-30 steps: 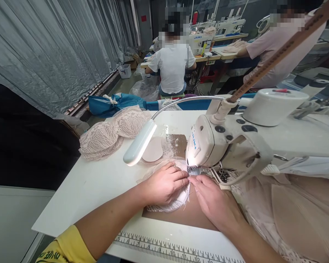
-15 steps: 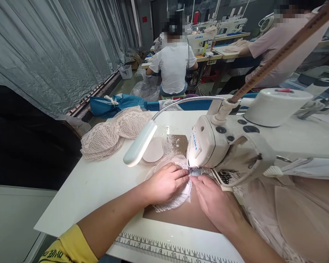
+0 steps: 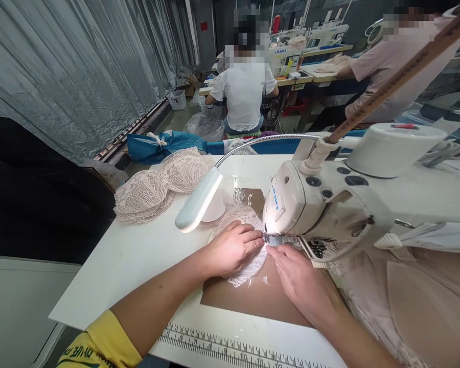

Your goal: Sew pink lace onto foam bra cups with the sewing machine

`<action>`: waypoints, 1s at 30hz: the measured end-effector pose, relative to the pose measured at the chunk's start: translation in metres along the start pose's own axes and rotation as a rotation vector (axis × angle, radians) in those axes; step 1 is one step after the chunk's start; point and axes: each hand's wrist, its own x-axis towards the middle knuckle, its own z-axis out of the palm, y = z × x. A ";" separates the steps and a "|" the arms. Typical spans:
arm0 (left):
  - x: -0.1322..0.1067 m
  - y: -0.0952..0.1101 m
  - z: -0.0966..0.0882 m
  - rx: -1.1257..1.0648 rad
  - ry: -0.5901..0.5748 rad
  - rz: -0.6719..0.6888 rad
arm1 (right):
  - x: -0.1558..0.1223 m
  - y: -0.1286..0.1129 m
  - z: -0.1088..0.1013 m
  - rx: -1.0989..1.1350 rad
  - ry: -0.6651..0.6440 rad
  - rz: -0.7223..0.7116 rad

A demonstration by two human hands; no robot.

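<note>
A pale pink lace bra cup lies under the head of a white sewing machine, its edge at the needle area. My left hand rests flat on the cup, fingers stretched toward the presser foot and hiding part of the lace. From the other side, my right hand pinches the cup's edge between thumb and forefinger, just in front of the foot. A further smooth cup of the same piece lies behind my left hand. The needle itself is too small to make out.
A stack of lace bra cups sits at the table's back left. A lit lamp on a bent neck hangs over the work. Beige fabric is heaped at right. A printed ruler runs along the front edge. Two people work beyond.
The lace cup has moved away from me and turned under my left hand, so less of it shows at the near side. Both hands stay close to the foot.
</note>
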 end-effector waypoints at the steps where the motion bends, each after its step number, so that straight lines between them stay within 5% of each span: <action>1: 0.000 -0.001 0.001 0.004 0.011 -0.007 | 0.001 0.000 0.000 -0.002 -0.010 -0.005; 9: -0.004 -0.001 -0.003 0.062 -0.005 -0.061 | -0.001 -0.002 -0.005 -0.040 0.029 0.027; 17: -0.010 0.005 -0.011 -0.016 -0.040 0.054 | -0.004 -0.002 -0.007 0.055 0.044 -0.027; 23: -0.012 0.008 -0.008 0.036 -0.061 -0.068 | -0.003 -0.004 -0.011 0.071 0.020 0.011; 30: -0.013 0.006 -0.014 -0.146 -0.065 -0.118 | -0.006 -0.003 -0.008 0.092 0.012 0.021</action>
